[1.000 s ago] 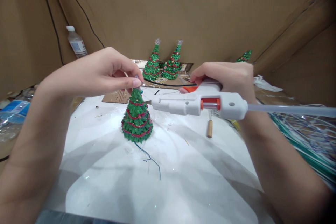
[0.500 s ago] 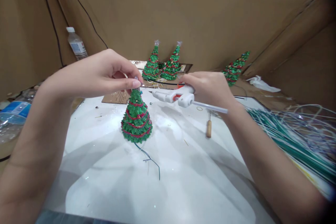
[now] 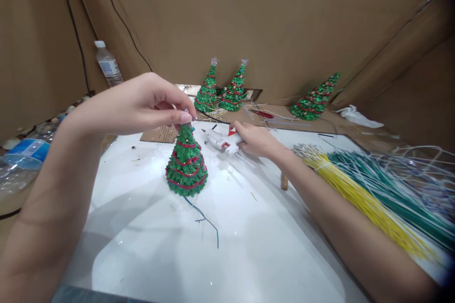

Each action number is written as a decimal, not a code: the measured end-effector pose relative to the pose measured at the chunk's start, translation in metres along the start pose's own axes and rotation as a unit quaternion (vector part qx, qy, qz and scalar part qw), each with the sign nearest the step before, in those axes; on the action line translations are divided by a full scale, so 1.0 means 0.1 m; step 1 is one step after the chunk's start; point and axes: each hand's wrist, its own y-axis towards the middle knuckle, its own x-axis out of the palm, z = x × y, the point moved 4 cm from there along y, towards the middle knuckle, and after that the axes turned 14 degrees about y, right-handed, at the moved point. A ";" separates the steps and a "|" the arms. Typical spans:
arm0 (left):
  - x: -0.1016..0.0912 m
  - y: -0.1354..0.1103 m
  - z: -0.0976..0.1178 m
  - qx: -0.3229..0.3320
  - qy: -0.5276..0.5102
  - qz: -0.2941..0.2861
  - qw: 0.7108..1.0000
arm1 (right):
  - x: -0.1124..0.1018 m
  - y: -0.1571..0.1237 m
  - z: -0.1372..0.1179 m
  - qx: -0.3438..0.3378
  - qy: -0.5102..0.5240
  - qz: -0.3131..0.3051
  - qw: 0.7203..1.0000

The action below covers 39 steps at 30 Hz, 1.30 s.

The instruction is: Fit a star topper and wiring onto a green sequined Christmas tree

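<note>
A small green Christmas tree (image 3: 186,165) with red garlands stands upright on the white board (image 3: 149,251). My left hand (image 3: 152,104) pinches its tip; the fingers partly hide the topper there. Green wires (image 3: 209,223) stick out from under its base toward me. Beyond and to the right of the tree, my right hand (image 3: 259,139) is closed around the handle of a white glue gun (image 3: 220,142) with an orange trigger. The gun is low at the board, its nozzle pointing left. A clear glue stick shows faintly behind it.
Two finished-looking trees (image 3: 232,90) stand at the back, and another tree (image 3: 314,99) leans at the back right. Yellow wires (image 3: 359,199) and green wires (image 3: 398,189) lie at right. A wooden handle (image 3: 284,181) sits by my right forearm. Plastic bottles (image 3: 108,64) are at left.
My right hand has moved the glue gun down and away from me, from mid-air to the board. My left hand keeps its pinch on the tree's tip.
</note>
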 end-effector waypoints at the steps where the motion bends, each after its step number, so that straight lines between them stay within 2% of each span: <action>1: 0.04 0.00 0.03 0.057 0.068 -0.061 0.994 | 0.03 0.01 0.00 0.001 0.006 -0.006 1.000; 3: 0.06 0.01 0.05 0.099 0.103 -0.095 0.985 | 0.06 0.01 0.00 0.002 0.019 -0.014 1.000; 4: 0.05 0.01 0.05 0.102 0.099 -0.094 0.985 | 0.08 0.01 0.00 0.003 0.026 -0.017 1.000; 8: 0.06 0.02 0.05 0.076 0.050 -0.099 0.991 | 0.11 -0.03 -0.03 0.007 0.052 -0.028 0.998; 14: 0.15 -0.07 0.10 0.100 0.048 -0.114 0.987 | 0.19 -0.09 -0.08 0.007 0.079 -0.018 0.997; 20: 0.29 -0.30 -0.01 0.046 -0.053 -0.026 0.997 | 0.19 -0.25 -0.15 -0.006 0.068 0.027 0.997; 23: 0.43 -0.48 -0.06 0.032 -0.122 0.022 0.992 | 0.07 -0.51 -0.17 0.039 0.046 0.086 0.994; 27: 0.66 -0.65 -0.11 -0.036 -0.200 0.075 0.976 | -0.01 -0.94 -0.16 0.114 0.021 0.146 0.983; 32: 0.87 -0.66 -0.08 -0.070 -0.248 0.115 0.959 | 0.04 -1.28 -0.09 0.168 0.030 0.155 0.973; 39: 0.99 -0.65 -0.05 -0.097 -0.272 0.152 0.945 | 0.05 -1.33 -0.02 0.182 0.086 0.165 0.966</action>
